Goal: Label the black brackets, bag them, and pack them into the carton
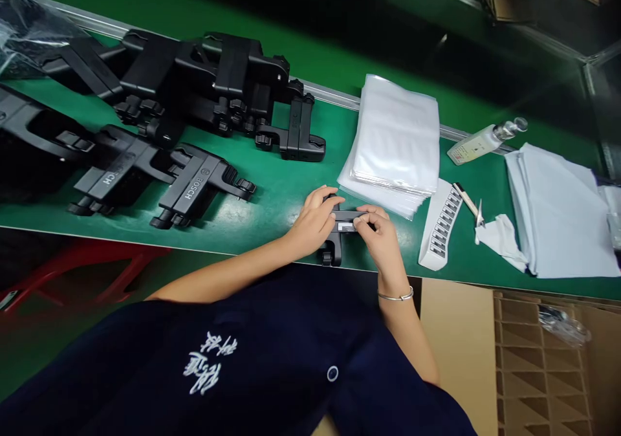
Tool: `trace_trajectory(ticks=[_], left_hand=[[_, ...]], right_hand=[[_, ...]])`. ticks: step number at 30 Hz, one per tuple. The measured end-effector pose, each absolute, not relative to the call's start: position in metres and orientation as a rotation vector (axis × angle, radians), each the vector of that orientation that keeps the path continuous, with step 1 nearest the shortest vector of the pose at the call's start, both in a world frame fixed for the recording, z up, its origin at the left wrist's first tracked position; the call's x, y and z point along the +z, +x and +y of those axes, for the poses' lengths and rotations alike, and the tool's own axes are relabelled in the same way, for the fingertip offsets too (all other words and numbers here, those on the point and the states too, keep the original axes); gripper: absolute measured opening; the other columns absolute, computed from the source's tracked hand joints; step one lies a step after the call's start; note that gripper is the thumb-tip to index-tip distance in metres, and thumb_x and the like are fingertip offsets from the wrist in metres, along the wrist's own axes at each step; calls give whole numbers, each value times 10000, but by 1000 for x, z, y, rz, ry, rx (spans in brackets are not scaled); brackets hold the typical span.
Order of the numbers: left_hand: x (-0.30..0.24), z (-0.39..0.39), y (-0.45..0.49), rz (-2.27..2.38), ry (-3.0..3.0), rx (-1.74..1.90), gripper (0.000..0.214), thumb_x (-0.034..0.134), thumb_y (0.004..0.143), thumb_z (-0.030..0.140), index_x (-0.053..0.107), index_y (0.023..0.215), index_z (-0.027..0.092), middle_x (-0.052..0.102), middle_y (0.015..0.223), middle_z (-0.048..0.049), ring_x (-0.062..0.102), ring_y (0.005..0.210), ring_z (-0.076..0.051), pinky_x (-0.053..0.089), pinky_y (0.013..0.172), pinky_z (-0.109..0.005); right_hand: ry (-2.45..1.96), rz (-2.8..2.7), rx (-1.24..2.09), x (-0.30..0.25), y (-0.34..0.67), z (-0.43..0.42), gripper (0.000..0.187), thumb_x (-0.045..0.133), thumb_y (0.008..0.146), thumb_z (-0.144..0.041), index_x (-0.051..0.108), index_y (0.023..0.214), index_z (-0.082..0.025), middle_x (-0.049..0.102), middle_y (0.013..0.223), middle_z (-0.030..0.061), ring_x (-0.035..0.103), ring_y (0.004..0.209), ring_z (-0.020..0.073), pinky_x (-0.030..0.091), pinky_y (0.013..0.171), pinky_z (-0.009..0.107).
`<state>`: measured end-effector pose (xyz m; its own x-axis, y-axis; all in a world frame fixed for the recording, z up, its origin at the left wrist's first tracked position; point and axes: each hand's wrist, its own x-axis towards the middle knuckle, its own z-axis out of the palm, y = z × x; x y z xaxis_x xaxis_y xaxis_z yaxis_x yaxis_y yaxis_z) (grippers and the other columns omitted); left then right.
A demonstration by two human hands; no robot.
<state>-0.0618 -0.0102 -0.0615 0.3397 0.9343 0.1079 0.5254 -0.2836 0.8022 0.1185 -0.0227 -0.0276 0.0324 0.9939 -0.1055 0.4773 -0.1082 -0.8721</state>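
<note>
A black plastic bracket (332, 244) lies at the front edge of the green table, turned crosswise in front of me. A small white label with dark print (346, 227) is on its upper face. My left hand (313, 224) is closed around the bracket's left end. At the other end, my right hand (380, 232) grips the bracket, its thumb touching the right end of the label. My fingers hide part of the bracket. Right of my hands, a curled strip of matching printed labels (440, 224) lies on its white backing.
Several black brackets marked BOSCH (196, 184) stand at left, more piled behind (228, 67). Clear plastic bags (395, 135) are stacked ahead. A pump bottle (478, 143), scissors (479, 216), crumpled white paper (503, 239) and white sheets (567, 216) sit at right. Below is a divided carton (524, 358).
</note>
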Motion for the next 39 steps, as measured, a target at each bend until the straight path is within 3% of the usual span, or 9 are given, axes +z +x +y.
trace_trajectory(ticks=[31, 39], left_hand=[[-61, -8, -63, 1260, 1913, 785, 387, 370, 936, 179, 531, 1287, 201, 433, 1443, -119, 296, 1448, -291, 309, 1187, -550], [-57, -12, -67, 1277, 1976, 844, 405, 375, 929, 202, 546, 1294, 161, 462, 1443, -154, 316, 1444, -297, 321, 1173, -534]], right_hand=[[-1663, -1566, 1023, -29, 123, -19, 229, 616, 822, -344, 602, 626, -226, 668, 1042, 64, 573, 1102, 276, 385, 1000, 464], [-1673, -1643, 946, -25, 118, -19, 233, 610, 825, -325, 584, 618, -222, 668, 1024, 74, 592, 1043, 265, 405, 973, 455]])
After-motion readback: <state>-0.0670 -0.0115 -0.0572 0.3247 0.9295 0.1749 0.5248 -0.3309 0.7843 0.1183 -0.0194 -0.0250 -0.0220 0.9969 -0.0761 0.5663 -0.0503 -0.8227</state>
